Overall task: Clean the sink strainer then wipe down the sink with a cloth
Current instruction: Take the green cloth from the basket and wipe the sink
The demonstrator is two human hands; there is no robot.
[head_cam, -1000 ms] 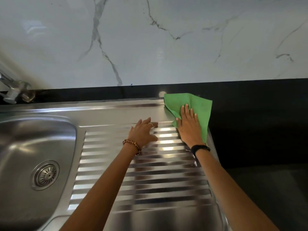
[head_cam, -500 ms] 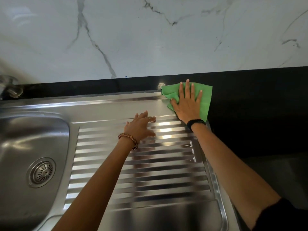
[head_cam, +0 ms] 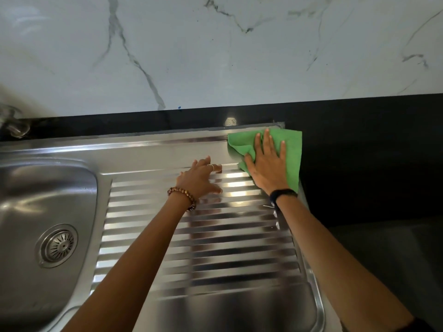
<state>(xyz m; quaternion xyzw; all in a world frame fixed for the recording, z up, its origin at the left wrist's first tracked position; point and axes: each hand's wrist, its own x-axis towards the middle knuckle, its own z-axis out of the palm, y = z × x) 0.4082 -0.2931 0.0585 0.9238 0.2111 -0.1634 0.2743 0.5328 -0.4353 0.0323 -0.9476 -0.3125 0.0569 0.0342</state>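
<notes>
Head: right hand (head_cam: pixel 267 167) flat on cloth (head_cam: pixel 291 154), slid back slightly; left hand (head_cam: pixel 200 179) flat, unmoved on drainboard (head_cam: pixel 203 245).

Veined marble wall (head_cam: pixel 215 56), black countertop (head_cam: pixel 371 164)

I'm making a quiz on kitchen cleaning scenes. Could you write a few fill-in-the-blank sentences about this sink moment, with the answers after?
1. The right hand presses flat on a cloth whose colour is ____.
2. The left hand rests on the ridged ____ of the sink, holding nothing.
3. The strainer sits in the basin on the ____ side of the picture.
4. The left wrist wears a bracelet made of ____.

Answers: green; drainboard; left; beads
</notes>
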